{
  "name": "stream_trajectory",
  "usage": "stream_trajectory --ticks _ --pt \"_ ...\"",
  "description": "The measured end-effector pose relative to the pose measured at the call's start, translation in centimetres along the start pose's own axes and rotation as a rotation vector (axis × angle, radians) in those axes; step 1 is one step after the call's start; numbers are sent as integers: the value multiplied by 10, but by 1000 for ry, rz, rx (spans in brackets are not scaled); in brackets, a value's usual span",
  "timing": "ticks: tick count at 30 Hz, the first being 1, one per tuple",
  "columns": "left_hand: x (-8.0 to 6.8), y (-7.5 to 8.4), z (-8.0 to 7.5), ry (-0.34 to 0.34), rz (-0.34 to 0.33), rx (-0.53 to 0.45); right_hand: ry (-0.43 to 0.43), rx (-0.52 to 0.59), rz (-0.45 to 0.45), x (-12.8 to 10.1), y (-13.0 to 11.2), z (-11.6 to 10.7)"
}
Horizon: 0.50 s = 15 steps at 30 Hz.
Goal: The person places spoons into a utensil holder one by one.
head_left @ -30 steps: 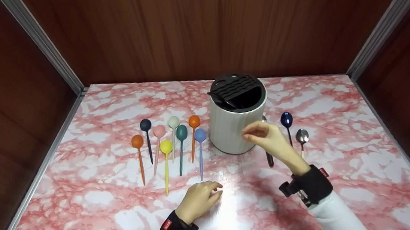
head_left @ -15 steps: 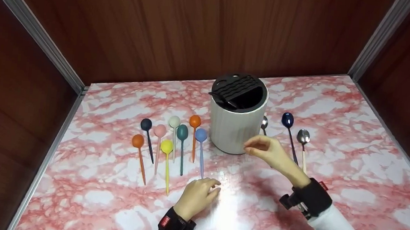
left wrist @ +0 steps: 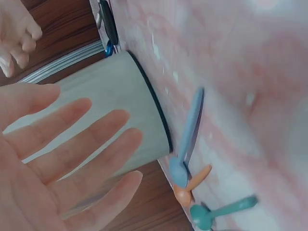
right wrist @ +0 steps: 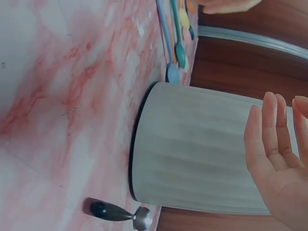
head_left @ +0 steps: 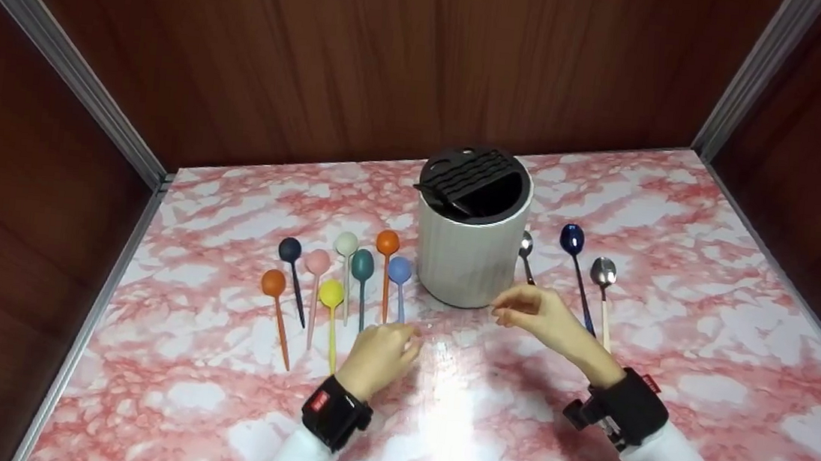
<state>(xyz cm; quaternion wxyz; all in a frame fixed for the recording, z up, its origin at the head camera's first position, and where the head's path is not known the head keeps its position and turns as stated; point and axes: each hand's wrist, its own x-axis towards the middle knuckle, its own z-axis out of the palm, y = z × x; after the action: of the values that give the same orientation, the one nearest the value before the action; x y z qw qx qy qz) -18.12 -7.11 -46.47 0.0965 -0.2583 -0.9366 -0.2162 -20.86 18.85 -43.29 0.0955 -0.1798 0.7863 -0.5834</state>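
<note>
- One white ribbed holder (head_left: 467, 255) with a black slotted lid (head_left: 470, 172), standing on the marble worktop (head_left: 706, 364).
- Eight coloured round-headed spoons, left of the holder: one navy (head_left: 290, 250), one pink (head_left: 317, 261), one cream (head_left: 346, 243), one teal (head_left: 362, 264), one dark orange (head_left: 387, 243), one light blue (head_left: 399, 270), one orange (head_left: 273, 283), one yellow (head_left: 331, 294).
- Three metal spoons, right of the holder: one plain steel (head_left: 526, 247), one blue (head_left: 572, 239), one silver with a pale handle (head_left: 603, 271).
- Two hands: left hand (head_left: 377, 357), right hand (head_left: 542, 315).
- Two black wrist bands, one on each arm.

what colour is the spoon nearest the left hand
Light blue: the spoon by the left hand, clearest in the head view.
</note>
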Motion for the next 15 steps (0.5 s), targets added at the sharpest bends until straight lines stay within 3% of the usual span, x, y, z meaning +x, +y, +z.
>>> stream_trajectory --ticks 7,15 --pt "18 -12 -8 -84 -85 -17 -7 -18 4 -6 7 -2" --pt "43 -25 -6 -115 -225 -46 2 2 45 -10 10 -3"
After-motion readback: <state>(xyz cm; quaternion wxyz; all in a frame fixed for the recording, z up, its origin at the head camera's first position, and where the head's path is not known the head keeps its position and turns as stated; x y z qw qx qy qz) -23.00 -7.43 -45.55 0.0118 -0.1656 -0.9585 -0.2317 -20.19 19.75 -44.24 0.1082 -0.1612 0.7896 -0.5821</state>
